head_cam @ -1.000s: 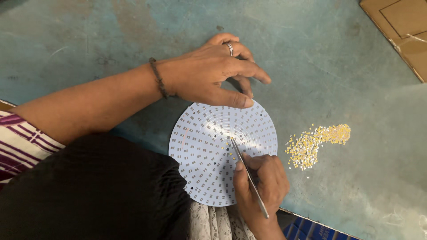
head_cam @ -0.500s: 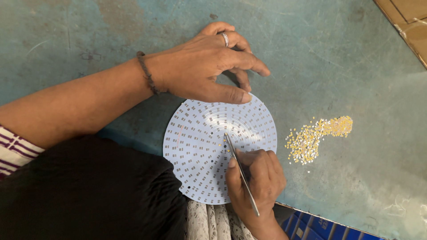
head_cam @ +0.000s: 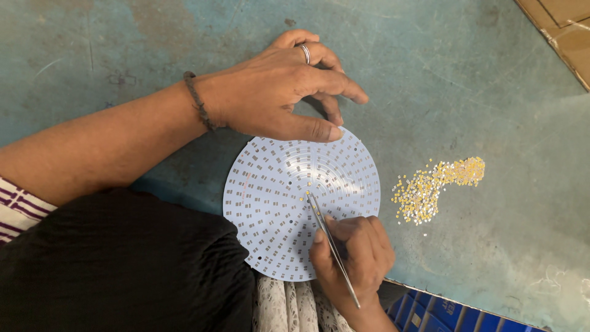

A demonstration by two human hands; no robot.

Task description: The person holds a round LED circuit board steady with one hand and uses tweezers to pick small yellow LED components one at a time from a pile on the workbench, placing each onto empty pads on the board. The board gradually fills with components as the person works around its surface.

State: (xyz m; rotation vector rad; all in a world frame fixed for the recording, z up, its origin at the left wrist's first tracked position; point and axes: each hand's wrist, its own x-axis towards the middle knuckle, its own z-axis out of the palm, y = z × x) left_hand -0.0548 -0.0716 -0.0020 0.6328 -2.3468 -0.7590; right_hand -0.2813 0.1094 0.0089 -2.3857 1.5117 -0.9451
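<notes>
A round white circuit board with rings of small grey pads lies on the blue-green table. My left hand, with a ring and a dark wrist band, rests flat on the board's far edge, thumb pressed on it. My right hand grips metal tweezers whose tips touch the board near its middle, beside a few tiny yellow parts set there.
A loose pile of tiny yellow components lies right of the board. Brown cardboard shows at the top right corner. A blue crate edge sits below the table's front edge. Dark cloth covers the lower left.
My right hand has brought the tweezers' tips a little further onto the board's middle. My left hand keeps its hold on the far edge.
</notes>
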